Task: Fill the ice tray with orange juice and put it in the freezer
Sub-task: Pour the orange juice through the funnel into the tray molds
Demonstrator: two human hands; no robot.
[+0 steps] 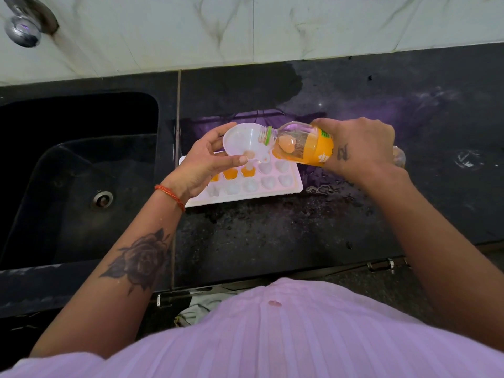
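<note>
A white ice tray [296, 184] lies on the black counter, right of the sink. Three of its far-row cells hold orange juice; the others look unfilled. My left hand [203, 166] holds a white funnel [240, 139] over the tray, its spout above a juice-filled cell. My right hand [357, 144] grips a clear juice bottle [302, 144] with an orange label, tipped sideways with its open mouth over the funnel's rim. A little juice sits in the funnel's bottom.
A black sink [79, 170] with a drain is at the left, a chrome tap [23, 25] above it. The black counter [272, 236] has wet patches near the tray and at the back. A marble tiled wall rises behind.
</note>
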